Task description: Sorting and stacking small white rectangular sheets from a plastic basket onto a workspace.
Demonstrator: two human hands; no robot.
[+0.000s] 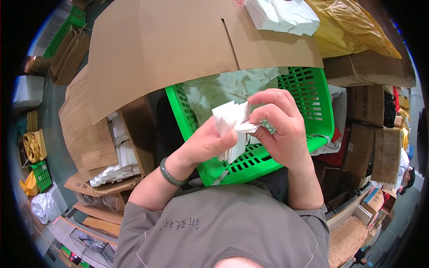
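Note:
My left hand [206, 142], with a dark bangle on its wrist, is closed round a fanned stack of small white paper pieces [229, 117]. At the stack's right side, the thumb and fingers of my right hand [283, 127] pinch a folded white paper piece [247, 127]. Both hands are above a green plastic basket [241, 175] with slotted walls. Many loose white paper pieces [208, 89] fill its far part. Whether the pieces are flat sheets or small bags is not clear.
A large cardboard sheet [165, 49] covers the basket's far edge and carries neat white stacks [283, 17]. At left, an open carton [136, 134] holds more white stacks [125, 161]. Yellow plastic film [353, 29] and brown cartons [373, 152] are on the right.

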